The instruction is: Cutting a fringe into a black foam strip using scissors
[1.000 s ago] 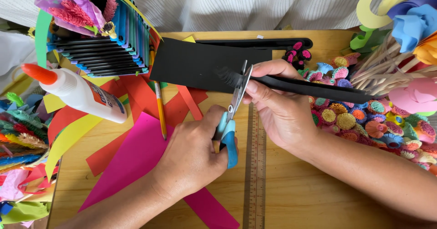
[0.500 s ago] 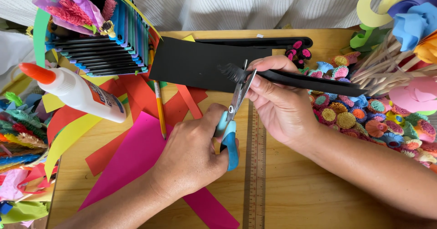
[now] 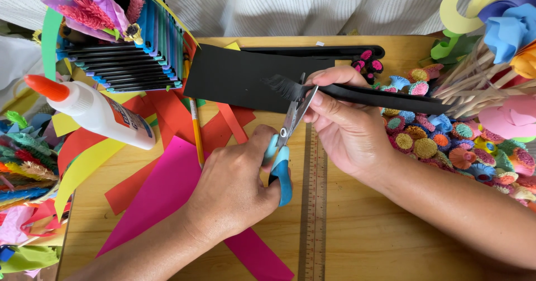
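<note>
Black paper strip [image 3: 385, 96], long axis running left–right above the middle of the desk [image 3: 379, 231], its fringed end pointing left toward the far-left corner; the right hand [image 3: 346, 130] pinches it with fingers closed near that end. The blue-handled scissors [image 3: 285, 147], gripped by the left hand [image 3: 237, 189] with fingers curled through the handles, point away toward the desk's far edge, blades narrowly parted at the fringe, apparently touching it. Beyond lie a black sheet [image 3: 240, 80], a ruler [image 3: 314, 214], a pencil [image 3: 195, 130] and a glue bottle [image 3: 95, 110] at the left edge.
</note>
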